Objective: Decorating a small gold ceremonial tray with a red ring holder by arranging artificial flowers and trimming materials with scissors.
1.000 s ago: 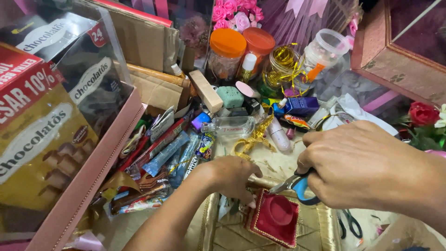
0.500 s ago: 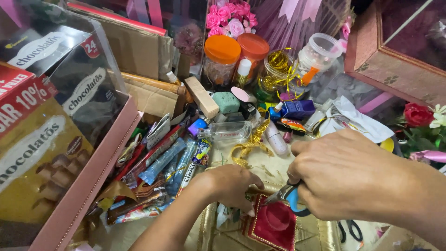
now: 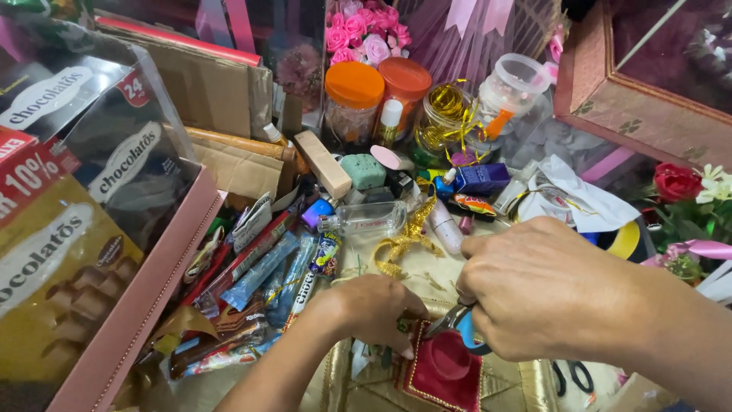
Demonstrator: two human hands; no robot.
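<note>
The right hand (image 3: pixel 549 294) is closed around a pair of blue-handled scissors (image 3: pixel 457 324), whose grey blades point left toward the left hand (image 3: pixel 374 309). The left hand is curled, fingertips pressed down on a small red velvet box with gold edging (image 3: pixel 442 374), and appears to pinch something thin at the blade tips; what it pinches cannot be told. Compared with the earlier views, both hands sit closer together and the blades have drawn in to the left fingertips, directly above the box, so a cut at that spot appears to be under way. The box lies on a gold fabric surface (image 3: pixel 427 275) near its front edge. Toward the back edge lie a gold ribbon bow (image 3: pixel 400 240) and a clear glass bottle (image 3: pixel 366 219); foil-wrapped sweets (image 3: pixel 267 275) crowd the left edge against a pink box wall (image 3: pixel 145 305), and orange-lidded jars (image 3: pixel 354 99) stand at the back.
</note>
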